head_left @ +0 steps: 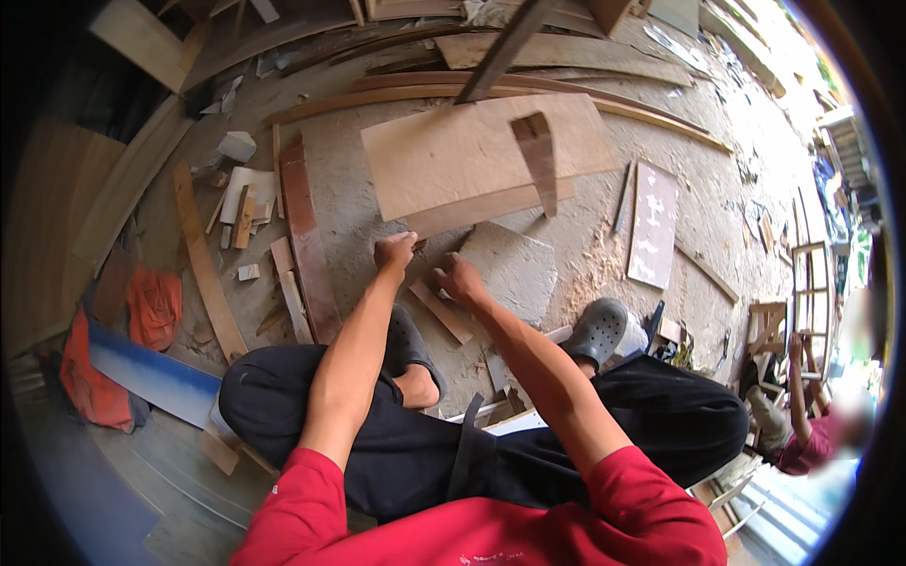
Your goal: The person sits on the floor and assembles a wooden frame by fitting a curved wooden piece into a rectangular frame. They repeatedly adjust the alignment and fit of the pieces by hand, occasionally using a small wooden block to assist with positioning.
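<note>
A pale plywood panel [453, 156] lies ahead of me, with a narrower board [491, 209] along its near edge. A tapered brown wooden piece [538, 162] stands against the panel's right half. My left hand [394, 253] is closed at the near left corner of the narrower board; a small dark bit shows beside its fingertips, but I cannot make out what it grips. My right hand [460, 280] is curled closed just to the right, beside a flat grey stone slab [505, 269]. What its fingers hold, if anything, is hidden. Below it lies a short wood strip [441, 313].
A dark post [505, 52] slants down behind the panel. Reddish planks [307, 236] and offcuts [243, 215] lie left; a white-spotted board [652, 224] and sawdust [596, 269] lie right. Orange cloth [154, 307] sits far left. Another person [802, 439] works at far right.
</note>
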The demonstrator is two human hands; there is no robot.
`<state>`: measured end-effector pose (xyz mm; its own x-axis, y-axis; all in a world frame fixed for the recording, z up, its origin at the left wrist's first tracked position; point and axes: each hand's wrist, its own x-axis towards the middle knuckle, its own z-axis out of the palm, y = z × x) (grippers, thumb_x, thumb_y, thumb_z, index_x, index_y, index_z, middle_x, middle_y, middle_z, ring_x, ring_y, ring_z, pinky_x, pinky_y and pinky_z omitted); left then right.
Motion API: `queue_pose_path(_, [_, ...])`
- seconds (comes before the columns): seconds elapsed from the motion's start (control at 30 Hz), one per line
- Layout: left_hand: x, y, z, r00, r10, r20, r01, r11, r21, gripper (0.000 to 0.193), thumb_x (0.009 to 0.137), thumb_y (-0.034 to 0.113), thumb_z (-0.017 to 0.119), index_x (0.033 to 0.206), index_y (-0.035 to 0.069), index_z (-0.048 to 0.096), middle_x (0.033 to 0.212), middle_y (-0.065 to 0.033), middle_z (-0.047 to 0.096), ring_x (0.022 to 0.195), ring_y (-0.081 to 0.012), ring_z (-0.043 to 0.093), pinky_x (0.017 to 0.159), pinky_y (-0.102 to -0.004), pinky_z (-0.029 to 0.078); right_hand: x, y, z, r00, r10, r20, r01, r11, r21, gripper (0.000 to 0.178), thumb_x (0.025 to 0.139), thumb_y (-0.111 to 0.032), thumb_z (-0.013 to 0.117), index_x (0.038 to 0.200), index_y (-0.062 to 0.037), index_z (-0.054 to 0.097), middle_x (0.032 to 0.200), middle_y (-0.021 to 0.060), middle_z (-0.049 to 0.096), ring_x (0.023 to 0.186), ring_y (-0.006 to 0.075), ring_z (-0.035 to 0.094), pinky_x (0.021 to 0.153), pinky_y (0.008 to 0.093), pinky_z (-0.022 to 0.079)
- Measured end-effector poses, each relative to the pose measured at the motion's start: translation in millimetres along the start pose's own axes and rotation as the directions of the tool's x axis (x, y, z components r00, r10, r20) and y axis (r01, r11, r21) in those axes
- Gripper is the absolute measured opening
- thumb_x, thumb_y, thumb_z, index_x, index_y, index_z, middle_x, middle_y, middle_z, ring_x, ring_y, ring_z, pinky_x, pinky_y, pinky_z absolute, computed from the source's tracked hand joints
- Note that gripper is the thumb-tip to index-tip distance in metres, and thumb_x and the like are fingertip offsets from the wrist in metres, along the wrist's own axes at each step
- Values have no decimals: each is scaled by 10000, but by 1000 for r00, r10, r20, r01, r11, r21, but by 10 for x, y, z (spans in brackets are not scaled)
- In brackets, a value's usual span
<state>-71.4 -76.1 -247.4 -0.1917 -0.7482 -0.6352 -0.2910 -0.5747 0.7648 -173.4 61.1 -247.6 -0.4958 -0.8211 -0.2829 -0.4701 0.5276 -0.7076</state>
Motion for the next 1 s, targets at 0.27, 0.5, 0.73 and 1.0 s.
queue_pose_path(0.27, [-93,44,-76,987,143,-75,-122,965,231,322,772,190,736,1024,-6,695,912,-98,706,721,-147,638,615,-265,501,481,-412,306,985,117,130,-143,967,210,369,761,-269,695,1010,-1,646,1003,214,663,921,361,643,807,417,505])
queue_pose_path(0.5, [4,27,-72,986,138,-97,-98,937,336,305,741,186,741,967,-17,709,853,-102,714,665,-141,634,605,-276,497,516,-260,312,979,-163,120,131,962,238,219,822,-164,613,989,-36,672,967,177,672,927,360,635,788,412,496])
queue_pose_path(0.73, [106,-80,-45,973,193,-130,-138,929,343,372,686,281,725,806,-68,681,814,-256,666,819,-362,675,731,-404,515,514,-248,435,994,-100,46,84,960,268,224,808,-187,608,956,-24,652,929,222,644,901,407,611,739,444,501])
queue_pose_path(1.0, [229,-204,-50,968,172,-183,-135,970,202,334,669,233,740,794,-71,683,793,-228,682,775,-337,686,704,-401,524,538,-221,458,994,-106,36,100,986,137,217,829,-174,592,996,-49,653,933,216,650,900,413,607,755,473,490])
